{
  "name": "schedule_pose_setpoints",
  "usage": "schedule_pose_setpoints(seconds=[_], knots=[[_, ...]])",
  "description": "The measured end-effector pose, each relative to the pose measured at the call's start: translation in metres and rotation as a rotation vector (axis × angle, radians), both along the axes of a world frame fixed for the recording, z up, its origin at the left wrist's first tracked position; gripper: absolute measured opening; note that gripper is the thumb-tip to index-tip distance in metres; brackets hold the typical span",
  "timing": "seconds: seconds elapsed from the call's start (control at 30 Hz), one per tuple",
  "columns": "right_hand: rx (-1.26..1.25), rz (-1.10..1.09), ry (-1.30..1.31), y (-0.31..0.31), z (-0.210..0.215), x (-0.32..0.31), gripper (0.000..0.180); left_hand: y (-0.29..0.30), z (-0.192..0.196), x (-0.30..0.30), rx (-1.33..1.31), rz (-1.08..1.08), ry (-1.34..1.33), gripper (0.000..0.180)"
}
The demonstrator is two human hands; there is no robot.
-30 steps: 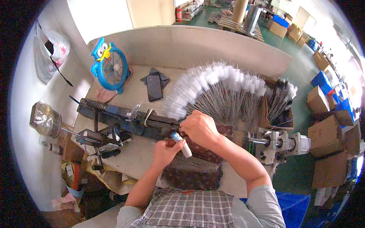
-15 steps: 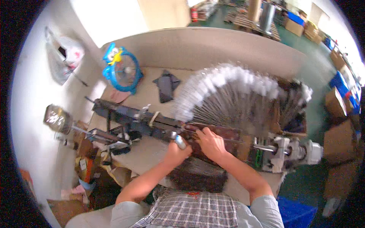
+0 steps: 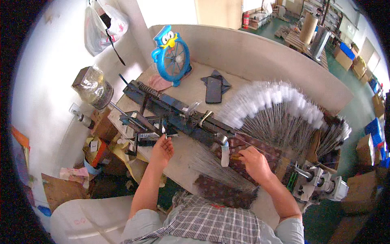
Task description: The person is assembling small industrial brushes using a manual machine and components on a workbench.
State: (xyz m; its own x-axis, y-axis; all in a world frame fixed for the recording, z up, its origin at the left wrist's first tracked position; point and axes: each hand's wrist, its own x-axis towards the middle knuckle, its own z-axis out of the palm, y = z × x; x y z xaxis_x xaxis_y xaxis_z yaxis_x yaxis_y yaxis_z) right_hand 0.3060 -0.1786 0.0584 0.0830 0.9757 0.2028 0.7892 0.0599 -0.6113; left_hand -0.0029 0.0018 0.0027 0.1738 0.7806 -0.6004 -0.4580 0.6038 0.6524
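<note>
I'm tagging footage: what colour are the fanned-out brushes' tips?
The brush tips are white; best view: head.

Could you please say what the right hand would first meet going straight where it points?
The right hand would likely meet the white cylindrical piece to its left, though depth is unclear.

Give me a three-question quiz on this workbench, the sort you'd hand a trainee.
1. True or false: the blue fan stands to the left of the phone.
2. Which of the person's hands is nearer the white-tipped brushes?
3. What is the left hand closest to: A) phone, B) black metal frame, C) blue fan?

Key: 1. True. 2. The right hand. 3. B.
</note>
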Motion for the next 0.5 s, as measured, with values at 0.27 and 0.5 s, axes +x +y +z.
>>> schedule_pose_setpoints(seconds=[0.27, 0.5], knots=[[-0.007, 0.030, -0.011, -0.017, 0.036, -0.002, 0.022, 0.000, -0.023, 0.002, 0.024, 0.152, -0.100, 0.014], [0.162, -0.253, -0.087, -0.014, 0.061, 0.031, 0.016, -0.095, 0.032, 0.107, 0.694, -0.364, 0.310, 0.011]])
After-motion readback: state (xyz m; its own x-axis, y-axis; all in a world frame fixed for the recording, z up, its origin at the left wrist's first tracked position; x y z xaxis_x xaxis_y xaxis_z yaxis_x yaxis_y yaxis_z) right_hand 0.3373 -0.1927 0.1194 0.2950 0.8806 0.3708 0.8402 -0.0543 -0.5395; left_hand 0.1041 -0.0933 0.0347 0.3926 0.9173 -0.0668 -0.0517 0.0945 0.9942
